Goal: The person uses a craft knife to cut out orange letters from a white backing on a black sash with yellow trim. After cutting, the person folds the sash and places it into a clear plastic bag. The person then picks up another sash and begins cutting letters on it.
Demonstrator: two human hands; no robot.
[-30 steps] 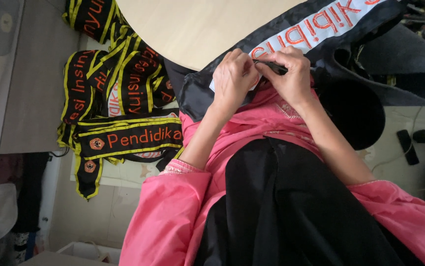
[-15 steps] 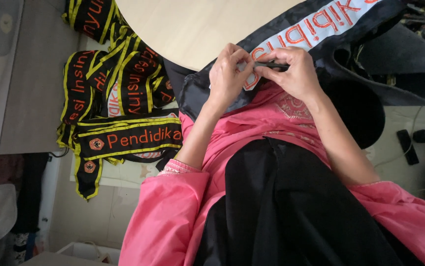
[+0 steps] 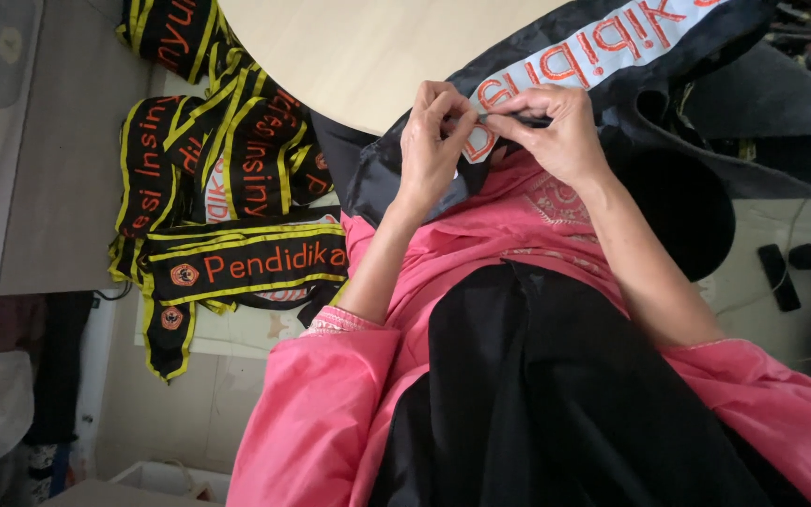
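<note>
A black sash with a white strip and orange letters (image 3: 602, 47) lies over the edge of a light wooden table (image 3: 358, 56). My left hand (image 3: 433, 141) pinches the end of the white strip. My right hand (image 3: 556, 127) meets it from the right, fingers closed on the same strip edge and on a thin dark tool (image 3: 523, 119) that is mostly hidden. The fingertips of the two hands touch. Both forearms come out of pink sleeves (image 3: 321, 413).
A pile of black sashes with yellow borders and orange letters (image 3: 227, 188) hangs off the table's left side. Black cloth (image 3: 556, 394) covers my lap. Dark fabric (image 3: 762, 122) is bunched at the right, and small black objects (image 3: 776, 277) lie on the floor.
My two hands have closed in on each other along the white strip. The dark tool, plainly seen before, is now mostly covered by my fingers.
</note>
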